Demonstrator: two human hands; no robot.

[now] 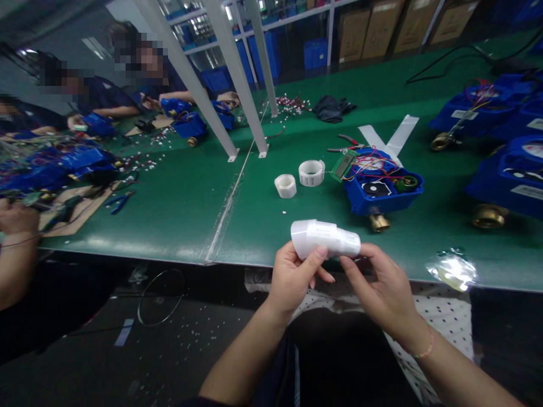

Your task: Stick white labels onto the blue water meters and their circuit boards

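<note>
Both my hands hold a white roll of labels (324,238) just above the near edge of the green table (178,209). My left hand (292,277) grips its left end, thumb on top. My right hand (382,285) pinches the right end with its fingertips. Beyond the roll lies an open blue meter housing (382,189) with coloured wires, a small green circuit board (343,165) and a brass fitting (379,222). Two smaller white label rolls (285,185) (311,172) stand to its left.
More blue housings with brass fittings (504,175) line the right side. Pliers (348,141) and white strips (394,138) lie behind the open housing. White frame posts (237,85) stand mid-table. Other people work at the far left with blue parts and cutters (121,200). A co-worker's hand (17,217) is at left.
</note>
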